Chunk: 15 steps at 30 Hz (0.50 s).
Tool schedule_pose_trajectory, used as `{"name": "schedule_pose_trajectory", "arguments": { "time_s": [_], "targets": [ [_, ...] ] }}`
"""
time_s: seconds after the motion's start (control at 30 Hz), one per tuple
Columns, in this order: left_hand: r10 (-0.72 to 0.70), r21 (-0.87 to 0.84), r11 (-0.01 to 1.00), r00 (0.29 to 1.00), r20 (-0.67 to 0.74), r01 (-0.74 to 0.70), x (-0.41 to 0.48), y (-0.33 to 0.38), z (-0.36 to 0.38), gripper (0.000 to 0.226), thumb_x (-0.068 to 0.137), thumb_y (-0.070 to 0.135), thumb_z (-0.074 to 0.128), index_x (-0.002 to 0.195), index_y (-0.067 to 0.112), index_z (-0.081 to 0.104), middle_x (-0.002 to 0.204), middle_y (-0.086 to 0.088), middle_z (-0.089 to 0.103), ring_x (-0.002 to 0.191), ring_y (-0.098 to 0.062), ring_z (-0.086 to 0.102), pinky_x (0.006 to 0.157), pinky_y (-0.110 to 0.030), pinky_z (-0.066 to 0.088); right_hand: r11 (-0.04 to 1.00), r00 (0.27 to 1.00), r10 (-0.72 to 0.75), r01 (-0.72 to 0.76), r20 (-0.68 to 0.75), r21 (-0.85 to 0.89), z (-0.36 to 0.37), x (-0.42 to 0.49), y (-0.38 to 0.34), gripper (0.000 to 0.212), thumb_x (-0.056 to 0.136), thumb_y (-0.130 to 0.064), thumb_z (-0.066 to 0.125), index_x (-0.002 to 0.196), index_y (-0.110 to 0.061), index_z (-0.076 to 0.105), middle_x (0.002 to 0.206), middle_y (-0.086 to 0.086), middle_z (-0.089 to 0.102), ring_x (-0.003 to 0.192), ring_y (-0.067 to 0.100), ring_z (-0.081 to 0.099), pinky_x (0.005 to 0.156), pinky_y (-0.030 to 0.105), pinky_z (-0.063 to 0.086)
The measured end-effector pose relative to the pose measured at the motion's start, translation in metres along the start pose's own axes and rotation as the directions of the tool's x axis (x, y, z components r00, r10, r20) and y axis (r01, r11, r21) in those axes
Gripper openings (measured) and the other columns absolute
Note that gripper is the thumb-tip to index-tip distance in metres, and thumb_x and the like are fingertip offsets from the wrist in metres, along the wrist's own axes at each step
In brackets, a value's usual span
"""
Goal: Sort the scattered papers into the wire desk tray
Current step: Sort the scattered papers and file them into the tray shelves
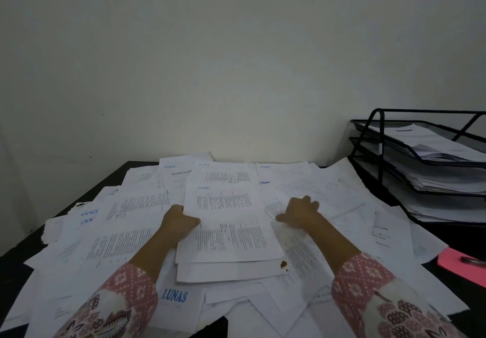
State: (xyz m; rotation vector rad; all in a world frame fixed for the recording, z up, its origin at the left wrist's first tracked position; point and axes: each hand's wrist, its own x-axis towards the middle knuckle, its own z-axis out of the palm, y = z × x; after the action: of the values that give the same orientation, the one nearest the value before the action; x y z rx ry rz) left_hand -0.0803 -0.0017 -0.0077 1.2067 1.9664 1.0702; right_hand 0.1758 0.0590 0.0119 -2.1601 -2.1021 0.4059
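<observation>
Papers (147, 235), white sheets of dense print, cover my dark desk (86, 193); my left hand (178, 222) pinches a small stack (231, 232), my right hand (299, 212) presses spread fingers beside it. Wire tray (420, 164) at far right holds more.

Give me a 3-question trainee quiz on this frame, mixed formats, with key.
1. True or false: the left hand holds the edge of a small stack of printed sheets.
2. Multiple choice: where is the wire tray? A) far left of the desk B) far right, by the wall C) under the papers
3. Fill in: the blue stamp on the sheet near the left sleeve reads ____.

Key
1. True; its thumb lies on top of the stack's left edge.
2. B; its tiers already hold papers.
3. LUNAS.
</observation>
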Motion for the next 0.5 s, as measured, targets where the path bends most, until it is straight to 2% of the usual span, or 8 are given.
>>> {"name": "schedule_pose_trajectory", "arguments": {
  "time_s": [0.03, 0.1, 0.17, 0.23, 0.3, 0.37, 0.43, 0.5],
  "targets": [
    [0.012, 0.015, 1.0, 1.0, 0.012, -0.012, 0.0, 0.0, -0.001, 0.027, 0.086, 0.007, 0.063, 0.112, 0.001, 0.057, 0.122, -0.018, 0.058, 0.097, -0.026, 0.056, 0.076, -0.028, 0.043, 0.998, 0.998, 0.059, -0.06, -0.023, -0.015, -0.001, 0.001, 0.009, 0.076, 0.08, -0.058, 0.061, 0.134, -0.01, 0.037, 0.138, 0.015, 0.033, 0.132, 0.032, 0.029, 0.104, 0.042, 0.032],
    [0.031, 0.041, 0.999, 0.999, 0.032, -0.033, 0.001, -0.001, -0.003, 0.045, 0.087, 0.006, 0.06, 0.129, 0.003, 0.043, 0.127, -0.015, 0.052, 0.105, -0.026, 0.052, 0.078, -0.029, 0.042, 0.993, 0.993, 0.119, -0.12, -0.024, -0.018, -0.002, 0.0, 0.027, 0.1, 0.067, -0.068, 0.067, 0.137, -0.009, 0.03, 0.139, 0.015, 0.032, 0.131, 0.031, 0.032, 0.103, 0.04, 0.033],
    [0.052, 0.043, 0.998, 0.998, 0.041, -0.054, 0.002, 0.0, -0.002, 0.051, 0.087, 0.004, 0.057, 0.134, 0.006, 0.036, 0.129, -0.015, 0.049, 0.109, -0.026, 0.05, 0.08, -0.028, 0.041, 0.992, 0.992, 0.127, -0.126, -0.007, 0.024, -0.003, -0.001, 0.041, 0.106, 0.061, -0.069, 0.071, 0.136, -0.006, 0.03, 0.136, 0.015, 0.036, 0.128, 0.029, 0.036, 0.102, 0.037, 0.036],
    [0.068, 0.028, 0.997, 0.996, 0.059, -0.07, 0.001, 0.0, 0.001, 0.051, 0.088, 0.001, 0.054, 0.135, 0.007, 0.035, 0.131, -0.014, 0.048, 0.107, -0.024, 0.048, 0.079, -0.028, 0.04, 0.99, 0.995, 0.09, -0.093, 0.031, 0.104, -0.007, -0.003, 0.052, 0.09, 0.069, -0.057, 0.073, 0.131, -0.002, 0.037, 0.128, 0.013, 0.043, 0.124, 0.025, 0.042, 0.096, 0.031, 0.039],
    [0.078, -0.002, 0.997, 0.995, 0.062, -0.078, 0.002, 0.001, 0.005, 0.05, 0.089, 0.0, 0.051, 0.136, 0.008, 0.035, 0.131, -0.014, 0.047, 0.1, -0.02, 0.046, 0.077, -0.027, 0.039, 0.97, 0.999, 0.028, -0.034, 0.029, 0.241, -0.01, -0.004, 0.059, 0.047, 0.08, -0.034, 0.072, 0.108, -0.005, 0.049, 0.105, 0.007, 0.05, 0.103, 0.019, 0.053, 0.081, 0.026, 0.04],
    [0.084, -0.043, 0.996, 0.995, 0.06, -0.082, 0.001, 0.003, 0.011, 0.049, 0.091, -0.001, 0.047, 0.137, 0.008, 0.034, 0.132, -0.013, 0.046, 0.098, -0.017, 0.044, 0.076, -0.027, 0.038, 0.926, 1.0, 0.019, -0.017, 0.0, 0.378, -0.011, -0.002, 0.065, 0.021, 0.086, -0.016, 0.065, 0.1, -0.007, 0.052, 0.099, 0.007, 0.05, 0.09, 0.018, 0.051, 0.075, 0.024, 0.037],
    [0.086, -0.087, 0.993, 0.995, 0.05, -0.082, 0.001, 0.007, 0.019, 0.05, 0.091, -0.002, 0.045, 0.138, 0.008, 0.034, 0.134, -0.013, 0.045, 0.099, -0.018, 0.044, 0.078, -0.027, 0.038, 0.849, 0.997, 0.073, -0.051, -0.021, 0.526, -0.013, 0.0, 0.069, 0.026, 0.089, -0.009, 0.059, 0.112, 0.002, 0.056, 0.107, 0.012, 0.055, 0.095, 0.022, 0.052, 0.076, 0.024, 0.038],
    [0.093, -0.121, 0.989, 0.995, 0.047, -0.086, 0.0, 0.014, 0.029, 0.05, 0.09, -0.003, 0.044, 0.138, 0.008, 0.035, 0.133, -0.013, 0.046, 0.099, -0.018, 0.044, 0.079, -0.028, 0.037, 0.764, 0.993, 0.118, -0.071, -0.03, 0.642, -0.015, -0.004, 0.07, 0.025, 0.09, -0.006, 0.056, 0.111, 0.008, 0.06, 0.104, 0.017, 0.06, 0.087, 0.022, 0.054, 0.072, 0.025, 0.042]
  ]
}}
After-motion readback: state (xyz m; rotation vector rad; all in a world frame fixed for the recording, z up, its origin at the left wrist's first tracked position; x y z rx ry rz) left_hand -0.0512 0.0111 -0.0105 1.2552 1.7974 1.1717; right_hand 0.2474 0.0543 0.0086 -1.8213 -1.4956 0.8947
